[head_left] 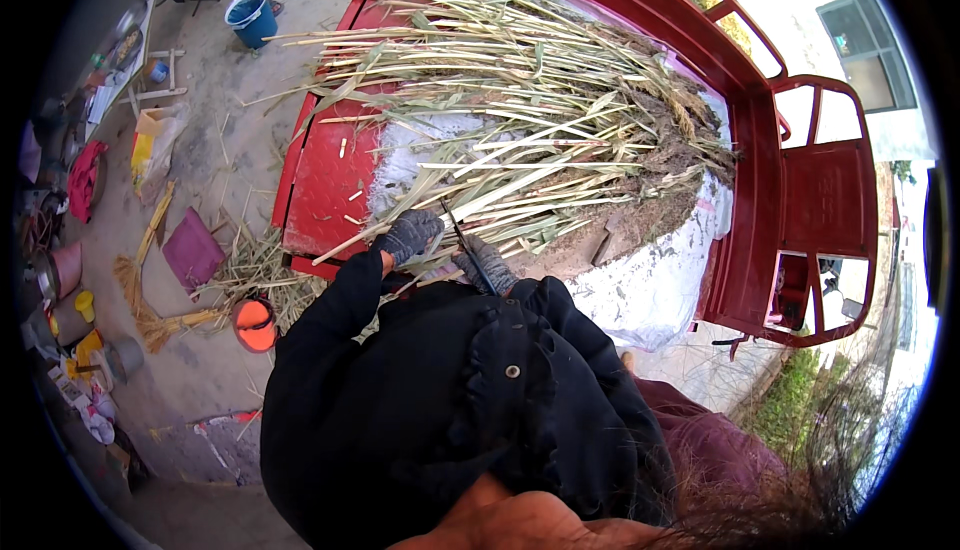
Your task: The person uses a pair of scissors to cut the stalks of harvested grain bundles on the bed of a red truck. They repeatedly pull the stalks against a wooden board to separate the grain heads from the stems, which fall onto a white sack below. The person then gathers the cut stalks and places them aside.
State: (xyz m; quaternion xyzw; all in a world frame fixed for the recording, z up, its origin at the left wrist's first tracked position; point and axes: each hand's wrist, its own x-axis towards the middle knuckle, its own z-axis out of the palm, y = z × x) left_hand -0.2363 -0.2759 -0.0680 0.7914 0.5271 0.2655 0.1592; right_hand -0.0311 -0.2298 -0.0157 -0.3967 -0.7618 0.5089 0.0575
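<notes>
Long, pale plant stalks (pixel 480 80) with dry leaves lie in a thick layer across a red cart bed, their brown seed heads (pixel 680 100) toward the right. My left hand (pixel 408 237), in a grey knitted glove, is closed around stalks at the near edge of the pile. Just right of it, my right hand (pixel 487 265), gloved too, is closed on what looks like a knife (pixel 466 238). Its thin dark blade points up and to the left, close to the stalks. The knife's handle is mostly hidden by my fingers.
White sheeting (pixel 645 295) with loose brown seed lies under the stalks. The cart's red side wall (pixel 735 180) rises on the right. Stalk scraps (pixel 265 270), a broom (pixel 145 290) and an orange-lined container (pixel 255 324) are on the floor at left. A person sits beyond a blue bucket (pixel 252 22).
</notes>
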